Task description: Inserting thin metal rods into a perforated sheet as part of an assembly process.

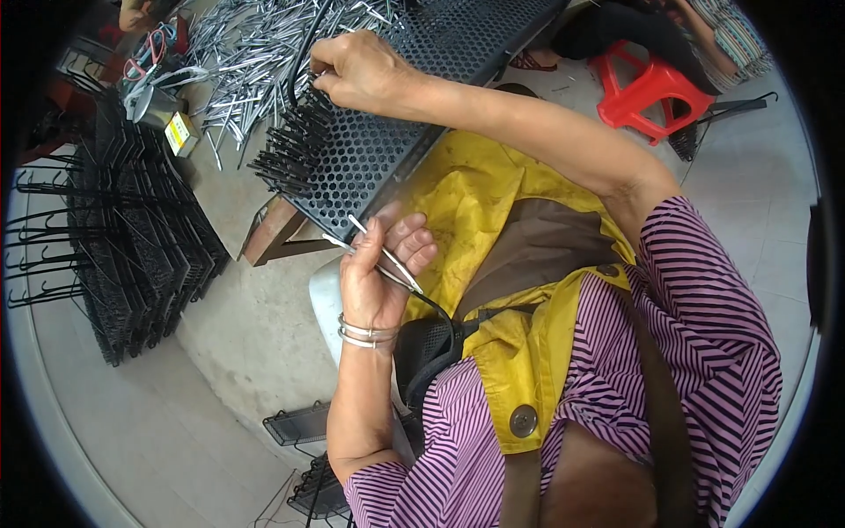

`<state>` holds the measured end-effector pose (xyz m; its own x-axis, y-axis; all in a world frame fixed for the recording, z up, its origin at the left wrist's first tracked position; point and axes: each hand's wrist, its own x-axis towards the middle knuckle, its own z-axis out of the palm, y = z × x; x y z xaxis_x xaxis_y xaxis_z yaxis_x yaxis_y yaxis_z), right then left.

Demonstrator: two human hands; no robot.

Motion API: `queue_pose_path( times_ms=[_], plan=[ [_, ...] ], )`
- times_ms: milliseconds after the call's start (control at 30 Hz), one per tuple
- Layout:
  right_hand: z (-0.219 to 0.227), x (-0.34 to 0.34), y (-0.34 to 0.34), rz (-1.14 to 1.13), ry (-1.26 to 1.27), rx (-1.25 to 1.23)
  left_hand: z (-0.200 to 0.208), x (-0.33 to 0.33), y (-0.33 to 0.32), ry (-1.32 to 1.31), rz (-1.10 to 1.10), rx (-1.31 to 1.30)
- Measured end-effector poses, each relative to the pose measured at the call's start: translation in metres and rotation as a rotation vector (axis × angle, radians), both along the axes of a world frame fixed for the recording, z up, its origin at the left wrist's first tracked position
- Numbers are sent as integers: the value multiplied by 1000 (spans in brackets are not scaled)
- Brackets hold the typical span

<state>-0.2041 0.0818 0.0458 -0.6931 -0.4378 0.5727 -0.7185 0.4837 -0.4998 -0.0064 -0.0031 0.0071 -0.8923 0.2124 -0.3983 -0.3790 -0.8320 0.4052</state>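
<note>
A black perforated metal panel [370,158] lies slanted across the table in front of me. Many dark thin rods [295,145] stand close together in its holes along the left side. My right hand [365,75] reaches over the panel's far part, fingertips pinched at the far end of these rods; whatever is between them is hidden. Below the panel's near edge, my left hand [383,264] is turned palm up. Its thumb presses several thin silver rods [400,268] against the curled fingers. A black curved wire [304,53] rises beside the right hand.
A heap of loose silver rods [255,66] covers the table's far left, near a small yellow box [181,134] and a metal cup [158,107]. Stacked black racks with hooks [132,229] stand at left. A red stool [651,92] and another person's legs are at far right.
</note>
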Motion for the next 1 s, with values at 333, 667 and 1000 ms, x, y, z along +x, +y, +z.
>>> queue_pose_path(
  times_ms=[333, 667, 1000],
  plan=[
    [-12, -1, 14, 14, 100, -199, -1, 1, -1, 30, -30, -15],
    [-27, 21, 7, -77, 238, 114, 2, 0, 1, -30, 13, -14],
    [-28, 23, 7, -87, 172, 6, 1, 1, -2, -4, 5, 2]
  ],
)
